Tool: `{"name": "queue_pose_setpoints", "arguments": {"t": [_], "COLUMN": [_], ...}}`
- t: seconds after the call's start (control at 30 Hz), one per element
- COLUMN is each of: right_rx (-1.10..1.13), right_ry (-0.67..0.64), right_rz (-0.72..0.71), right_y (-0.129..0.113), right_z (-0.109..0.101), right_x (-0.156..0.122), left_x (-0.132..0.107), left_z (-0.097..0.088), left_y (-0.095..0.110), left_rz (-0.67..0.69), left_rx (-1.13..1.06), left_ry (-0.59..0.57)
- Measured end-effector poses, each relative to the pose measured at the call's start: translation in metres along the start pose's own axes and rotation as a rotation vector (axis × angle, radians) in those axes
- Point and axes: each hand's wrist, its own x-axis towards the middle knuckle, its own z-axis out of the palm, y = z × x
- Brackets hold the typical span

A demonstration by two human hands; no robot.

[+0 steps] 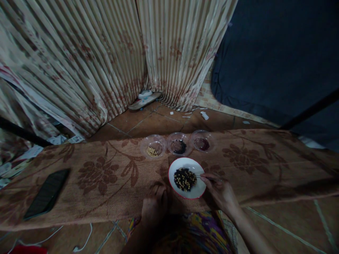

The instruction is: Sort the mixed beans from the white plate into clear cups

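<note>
A white plate (pixel 197 190) with a red rim holds a heap of mixed dark and pale beans (pixel 184 179). My right hand (pixel 218 188) is at the plate's right edge, its fingers pinched on a thin tool, tweezers (pixel 202 177) by the look, whose tip reaches into the beans. My left hand (pixel 155 204) rests on the cloth just left of the plate with its fingers curled under. Behind the plate stand three clear bowls in a row: the left bowl (pixel 153 146) with pale beans, the middle bowl (pixel 179 143) with dark beans, the right bowl (pixel 203 141) with reddish ones.
A brown flowered cloth (pixel 106 176) covers the low table. A dark phone (pixel 47 193) lies on it at the far left. Striped curtains (pixel 106 60) hang behind, with a sandal (pixel 145 98) on the tiled floor. White cables (pixel 82 243) trail at the lower left.
</note>
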Motion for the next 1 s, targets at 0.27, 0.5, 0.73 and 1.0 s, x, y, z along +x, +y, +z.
{"name": "queue_pose_setpoints", "arguments": {"t": [0.27,0.5,0.73,1.0], "right_rx": [0.118,0.254,0.293,0.166], "right_ry": [0.116,0.239,0.286,0.116], "right_rz": [-0.031,-0.194,-0.122,0.036], "right_y": [-0.011,-0.038,-0.024,0.022], "right_z": [-0.003,0.015,0.02,-0.009], "right_x": [0.015,0.082,0.069,0.014], "left_x": [0.0,0.002,0.001,0.0], "left_z": [0.0,0.002,-0.002,0.0], "left_y": [0.0,0.0,0.003,0.001], "left_rz": [0.002,0.083,0.039,0.018], "left_rx": [-0.001,-0.026,0.015,0.002], "left_ry": [0.02,0.13,0.091,0.022]}}
